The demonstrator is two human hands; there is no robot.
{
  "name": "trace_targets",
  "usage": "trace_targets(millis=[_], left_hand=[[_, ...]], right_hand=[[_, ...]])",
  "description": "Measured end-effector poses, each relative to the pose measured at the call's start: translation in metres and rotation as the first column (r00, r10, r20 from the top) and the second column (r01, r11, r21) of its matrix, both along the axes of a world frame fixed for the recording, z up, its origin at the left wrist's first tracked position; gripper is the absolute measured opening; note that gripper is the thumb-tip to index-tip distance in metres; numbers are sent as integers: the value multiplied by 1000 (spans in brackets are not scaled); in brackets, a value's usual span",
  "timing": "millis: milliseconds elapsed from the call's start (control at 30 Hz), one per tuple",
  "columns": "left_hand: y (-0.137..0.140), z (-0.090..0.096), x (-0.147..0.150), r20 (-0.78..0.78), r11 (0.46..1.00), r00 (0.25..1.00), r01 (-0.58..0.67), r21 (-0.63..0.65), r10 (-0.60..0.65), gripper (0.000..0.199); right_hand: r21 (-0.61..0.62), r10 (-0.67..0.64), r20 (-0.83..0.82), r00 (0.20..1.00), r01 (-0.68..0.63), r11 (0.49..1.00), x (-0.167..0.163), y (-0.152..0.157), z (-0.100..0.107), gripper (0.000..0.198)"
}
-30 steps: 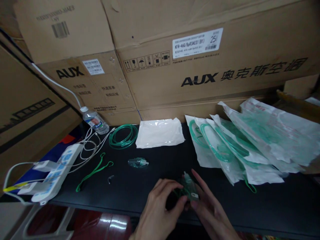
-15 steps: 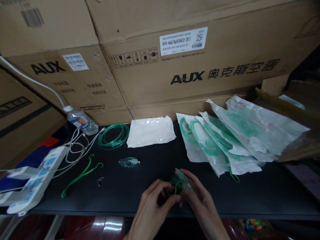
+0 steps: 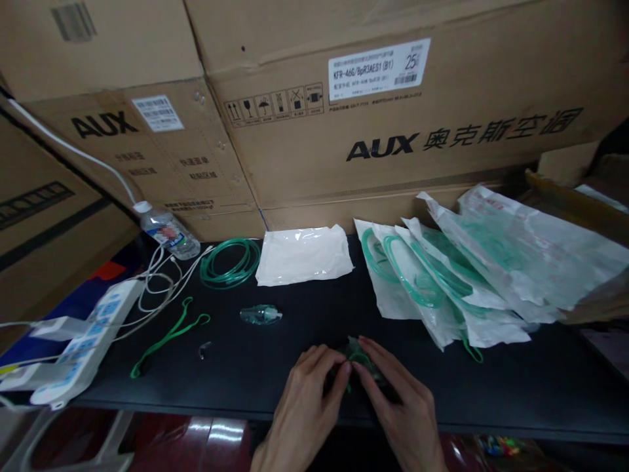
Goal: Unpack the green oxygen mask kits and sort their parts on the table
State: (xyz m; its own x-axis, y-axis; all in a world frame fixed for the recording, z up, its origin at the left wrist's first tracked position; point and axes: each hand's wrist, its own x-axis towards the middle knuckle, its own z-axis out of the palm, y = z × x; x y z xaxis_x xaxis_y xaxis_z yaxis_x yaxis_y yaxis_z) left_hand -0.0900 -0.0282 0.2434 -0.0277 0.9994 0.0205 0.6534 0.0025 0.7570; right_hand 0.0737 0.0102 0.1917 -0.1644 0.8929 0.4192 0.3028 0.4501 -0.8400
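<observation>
Near the table's front edge, my left hand (image 3: 314,387) and my right hand (image 3: 398,400) meet around a clear green oxygen mask (image 3: 362,357). Both hands are closed on it, thumbs and fingertips pinching close together where a bit of green strap shows. Fingers hide most of the mask. To the left lies another small clear green mask-like piece (image 3: 260,314) with a pale connector. A loose green elastic strap (image 3: 164,342) and a tiny clear piece (image 3: 204,349) rest farther left. Behind them sits a coil of green tubing (image 3: 230,263).
A flat white pouch (image 3: 304,255) lies before large cardboard boxes (image 3: 295,164). Several pouches holding green tubing (image 3: 422,288) overlap at the right. On the left are a water bottle (image 3: 170,233), white cables and a power strip (image 3: 93,341). The black table (image 3: 472,393) ends just in front.
My right fingers and thumb have come in to meet the left ones, and more of the mask is covered. The whole view has shifted slightly, moving things rightward.
</observation>
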Motion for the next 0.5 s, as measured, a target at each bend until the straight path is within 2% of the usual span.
trace_targets(millis=[100,233,333,433,500], left_hand=[[-1,2,2,-8,1000,1000,8,-6,-8,18],[2,5,6,-19,1000,1000,-13,-13,13,19],[4,4,8,-43,1000,999,-17,4,17,19],[3,-6,3,-70,997,998,11,74,-6,20],[3,-19,-5,-87,987,996,46,152,-34,18]], right_hand=[[84,-52,15,999,51,995,-2,-2,1,33],[99,-123,6,992,122,988,-1,-6,0,25],[146,-129,50,990,121,982,3,-7,-5,22],[212,-94,154,984,60,975,8,-8,-16,27],[239,-78,236,969,20,971,7,-8,-24,30]])
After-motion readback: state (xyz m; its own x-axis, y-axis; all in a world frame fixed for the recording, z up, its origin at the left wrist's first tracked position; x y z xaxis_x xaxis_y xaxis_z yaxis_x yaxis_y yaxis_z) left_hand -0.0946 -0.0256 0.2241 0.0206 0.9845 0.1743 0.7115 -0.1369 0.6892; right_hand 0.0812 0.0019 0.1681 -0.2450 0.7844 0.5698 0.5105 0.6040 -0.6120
